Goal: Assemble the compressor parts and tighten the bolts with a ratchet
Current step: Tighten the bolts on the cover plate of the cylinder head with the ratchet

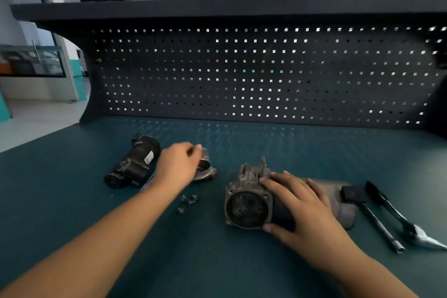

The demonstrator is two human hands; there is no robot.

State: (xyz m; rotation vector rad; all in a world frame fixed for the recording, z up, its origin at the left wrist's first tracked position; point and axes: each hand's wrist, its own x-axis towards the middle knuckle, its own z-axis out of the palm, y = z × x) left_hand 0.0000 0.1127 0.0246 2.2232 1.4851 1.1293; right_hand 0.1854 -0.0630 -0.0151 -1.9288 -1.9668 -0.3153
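The grey compressor body (246,203) lies on its side on the teal bench, its round open end facing me. My right hand (304,210) rests over its top, fingers spread and thumb below near the flange. Over the round metal cover part (205,169) my left hand (179,164) reaches with curled fingers; motion blur hides whether it grips it. A black cylindrical motor part (133,162) lies to the left. Several small bolts (188,202) lie loose between the hands. The ratchet (401,218) and a socket extension bar (377,222) lie at the right.
A dark pegboard back panel (242,75) with a shelf above closes off the far side of the bench. The bench's left edge (36,138) drops off to the workshop floor. A thin metal piece (147,182) lies partly under my left wrist.
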